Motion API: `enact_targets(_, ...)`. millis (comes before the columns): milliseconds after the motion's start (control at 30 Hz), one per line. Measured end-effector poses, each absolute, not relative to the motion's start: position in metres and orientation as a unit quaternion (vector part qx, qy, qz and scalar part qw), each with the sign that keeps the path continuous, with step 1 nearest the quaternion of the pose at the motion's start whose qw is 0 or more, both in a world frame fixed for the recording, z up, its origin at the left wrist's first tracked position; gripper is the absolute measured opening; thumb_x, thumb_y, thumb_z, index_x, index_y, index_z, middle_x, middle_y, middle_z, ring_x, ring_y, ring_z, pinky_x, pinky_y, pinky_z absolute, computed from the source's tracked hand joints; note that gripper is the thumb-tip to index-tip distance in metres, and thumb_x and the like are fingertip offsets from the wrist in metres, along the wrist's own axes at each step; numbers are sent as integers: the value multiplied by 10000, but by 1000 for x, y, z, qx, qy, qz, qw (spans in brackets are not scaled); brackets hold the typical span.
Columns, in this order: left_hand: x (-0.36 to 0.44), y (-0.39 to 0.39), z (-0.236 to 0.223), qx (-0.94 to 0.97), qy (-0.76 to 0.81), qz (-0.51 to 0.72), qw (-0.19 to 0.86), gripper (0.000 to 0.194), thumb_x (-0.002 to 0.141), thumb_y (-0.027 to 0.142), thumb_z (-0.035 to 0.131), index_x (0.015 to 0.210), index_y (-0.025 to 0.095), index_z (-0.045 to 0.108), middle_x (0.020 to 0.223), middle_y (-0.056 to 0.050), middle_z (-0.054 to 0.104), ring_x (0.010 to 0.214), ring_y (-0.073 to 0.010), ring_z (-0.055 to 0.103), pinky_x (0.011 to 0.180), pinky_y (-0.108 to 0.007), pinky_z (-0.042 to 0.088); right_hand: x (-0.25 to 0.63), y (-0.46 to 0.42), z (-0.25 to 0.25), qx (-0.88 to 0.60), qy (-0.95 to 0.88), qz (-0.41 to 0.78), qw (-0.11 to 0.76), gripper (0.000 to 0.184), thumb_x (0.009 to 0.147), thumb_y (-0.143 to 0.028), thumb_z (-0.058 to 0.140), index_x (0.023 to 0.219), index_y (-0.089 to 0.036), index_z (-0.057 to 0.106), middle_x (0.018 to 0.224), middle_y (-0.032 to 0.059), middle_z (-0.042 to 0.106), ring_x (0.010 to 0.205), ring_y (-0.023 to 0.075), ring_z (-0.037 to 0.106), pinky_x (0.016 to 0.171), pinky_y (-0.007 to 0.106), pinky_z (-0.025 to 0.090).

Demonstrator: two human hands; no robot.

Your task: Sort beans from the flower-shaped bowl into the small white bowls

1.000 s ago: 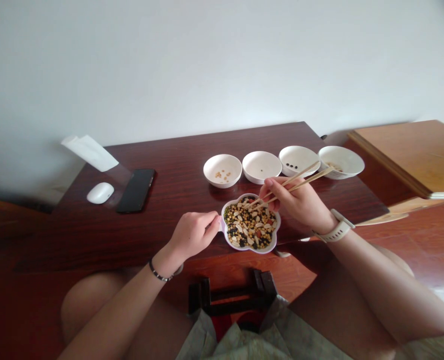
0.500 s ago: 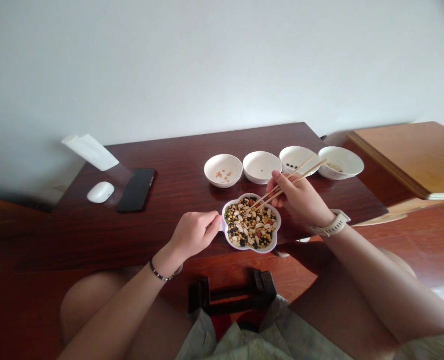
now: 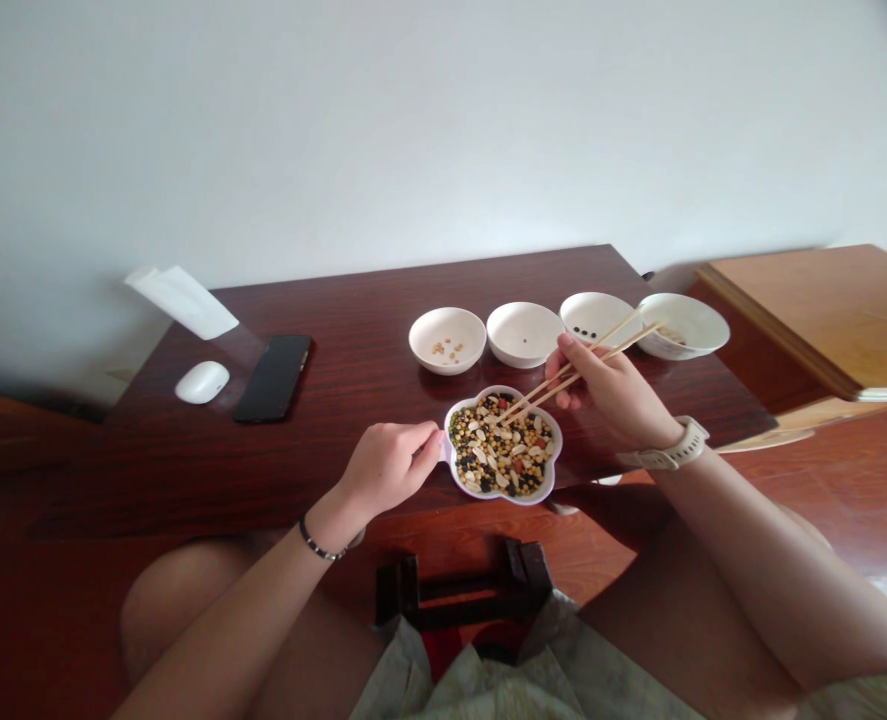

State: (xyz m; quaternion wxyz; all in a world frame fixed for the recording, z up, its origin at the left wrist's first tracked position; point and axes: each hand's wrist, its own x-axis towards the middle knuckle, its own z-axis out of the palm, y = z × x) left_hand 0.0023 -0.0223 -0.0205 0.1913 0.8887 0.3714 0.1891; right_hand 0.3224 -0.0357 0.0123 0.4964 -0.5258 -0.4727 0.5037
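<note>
- Head view: seated at a dark tabletop (image 3: 353, 330), I work a pair of wooden chopsticks (image 3: 630, 345) into a flower-shaped dish (image 3: 558, 443) of mixed beans and nuts (image 3: 499, 455).
- My left hand (image 3: 387, 465) pinches the dish's short handle; my right hand (image 3: 623, 395) grips the chopsticks between thumb and fingers. Whether their tips hold a piece, I cannot tell.
- Done, as far as the scene shows: four white bowls stand in a row beyond the dish, each with a little inside. The leftmost bowl (image 3: 443, 318) holds scattered pale pieces, the second bowl (image 3: 522, 320) one tiny speck, the third bowl (image 3: 593, 306) a few black beans, the rightmost bowl (image 3: 694, 310) some pale pieces.
- Left: most of the mix lies unsorted in my dish, so I judge the work at an early stage.
- Compared with one second earlier, my right hand sits farther right, drawn back from the dish, its fingers clear of the rim. My left hand keeps its hold, and the bowls' contents look unchanged.
</note>
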Motion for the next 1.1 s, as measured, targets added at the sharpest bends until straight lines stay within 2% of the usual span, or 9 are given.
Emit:
enact_targets(200, 1, -22, -22, 891, 371, 185, 184, 409, 1131, 302, 473, 737, 210, 532, 638, 12, 623, 563, -143, 558, 623, -314, 310, 327, -34, 4, -519, -479, 543, 454, 544, 1092, -643, 581, 913, -158, 751, 643, 32, 584, 535, 98, 475, 474, 226, 311)
enact_targets(533, 1, -22, -22, 889, 374, 185, 188, 400, 1117, 301, 479, 732, 209, 534, 626, 15, 613, 546, -137, 556, 608, -302, 310, 341, -38, -2, -493, -438, 612, 436, 435, 1072, -579, 649, 912, -176, 673, 827, 31, 591, 551, 73, 436, 466, 240, 218)
enact_targets(667, 2, -22, -21, 889, 374, 187, 188, 401, 1121, 298, 478, 734, 207, 534, 624, 19, 609, 547, -135, 550, 615, -302, 311, 337, -40, -3, -511, -455, 597, 420, 459, 1066, -617, 643, 923, -181, 667, 750, 15, 571, 556, 87, 465, 472, 227, 275)
enact_targets(833, 3, -22, -19, 890, 372, 183, 189, 405, 1123, 294, 474, 733, 209, 540, 636, 10, 629, 555, -142, 558, 619, -305, 314, 327, -41, -2, -549, -483, 548, 406, 541, 1081, -654, 589, 810, -187, 618, 606, 7, 546, 519, 99, 460, 483, 224, 342)
enact_targets(1100, 3, -21, -19, 891, 371, 179, 192, 408, 1121, 290, 474, 730, 207, 553, 640, 2, 638, 553, -142, 557, 616, -303, 316, 327, -39, -6, -543, -453, 556, 436, 540, 1028, -686, 664, 812, -193, 618, 621, 21, 605, 525, 106, 511, 487, 217, 401)
